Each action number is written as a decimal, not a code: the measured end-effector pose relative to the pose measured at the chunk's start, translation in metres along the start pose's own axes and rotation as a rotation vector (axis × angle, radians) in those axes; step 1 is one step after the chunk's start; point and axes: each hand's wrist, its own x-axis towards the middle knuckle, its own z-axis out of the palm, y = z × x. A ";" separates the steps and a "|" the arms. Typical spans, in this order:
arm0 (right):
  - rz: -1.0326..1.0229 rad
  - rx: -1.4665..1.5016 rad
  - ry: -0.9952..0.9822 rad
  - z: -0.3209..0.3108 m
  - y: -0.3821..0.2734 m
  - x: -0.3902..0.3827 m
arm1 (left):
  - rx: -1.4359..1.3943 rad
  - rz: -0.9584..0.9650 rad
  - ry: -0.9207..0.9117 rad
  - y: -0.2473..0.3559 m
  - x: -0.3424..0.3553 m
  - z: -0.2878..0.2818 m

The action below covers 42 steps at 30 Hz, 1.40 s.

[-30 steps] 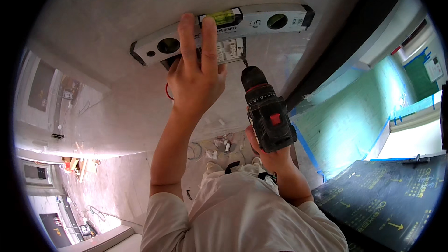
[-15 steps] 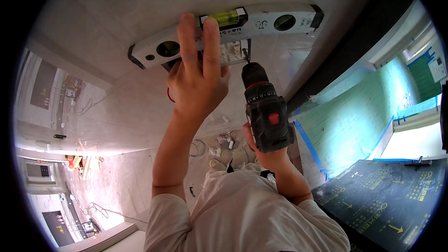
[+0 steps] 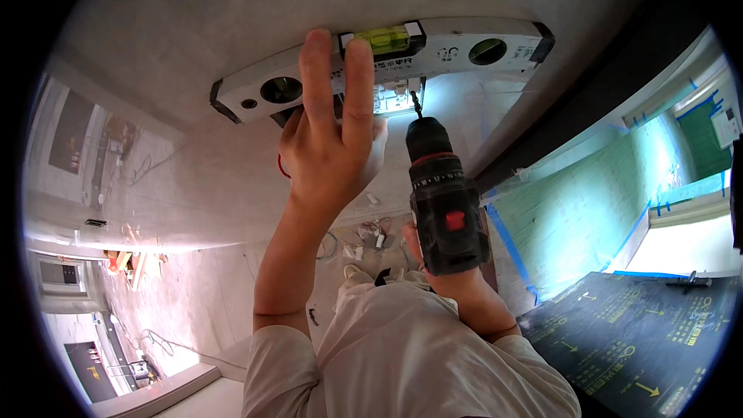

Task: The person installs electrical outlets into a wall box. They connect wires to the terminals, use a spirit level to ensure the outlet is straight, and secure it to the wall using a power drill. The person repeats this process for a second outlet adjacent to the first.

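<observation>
A grey spirit level (image 3: pixel 443 40) with a yellow-green vial lies along the wall, its ends bent downward by the lens. My left hand (image 3: pixel 331 147) presses it, two fingers stretched over its face and the others curled below its lower edge, where their tips are hidden. Just under the level sits a white electrical fitting (image 3: pixel 391 98), a switch or socket body, partly covered by my left hand. My right hand (image 3: pixel 453 280) is wrapped round the grip of a black cordless drill (image 3: pixel 445 197). The drill's bit (image 3: pixel 417 103) points up at the fitting's right edge, which is brightly lit.
Red wire (image 3: pixel 283 166) shows beside my left hand. Loose cables and small parts (image 3: pixel 373 232) lie on the floor near my shoes. To the right are a dark upright frame (image 3: pixel 557 120), green sheeting edged with blue tape (image 3: pixel 573 224), and a black printed cover sheet (image 3: pixel 619 333).
A bright light has come on over the fitting. The drill body appears slightly lower, with more of the bit showing. My left hand stays on the level, and the whole view has shifted a little.
</observation>
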 end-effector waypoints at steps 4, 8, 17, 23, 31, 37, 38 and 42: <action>-0.021 -0.083 -0.027 -0.001 -0.002 -0.004 | 0.005 0.008 0.003 0.000 0.000 0.000; 0.151 0.107 -0.120 -0.002 -0.013 -0.001 | 0.013 0.004 0.006 0.001 -0.001 0.002; -0.025 -0.128 -0.004 -0.023 -0.030 0.030 | -0.016 -0.023 -0.039 0.006 0.004 -0.006; 0.085 0.024 0.029 -0.024 -0.031 0.031 | -0.001 0.010 0.106 0.003 0.003 0.006; 0.054 0.010 0.085 -0.028 -0.031 0.031 | -0.014 0.013 0.081 0.007 0.008 0.000; 0.095 0.261 0.159 -0.030 -0.030 0.037 | -0.002 0.009 0.068 0.009 0.008 -0.001; 0.113 0.331 0.168 -0.030 -0.029 0.038 | -0.003 0.005 0.058 0.009 0.009 -0.001; 0.301 0.673 0.162 -0.029 -0.034 0.027 | -0.002 -0.011 -0.028 0.010 0.009 -0.010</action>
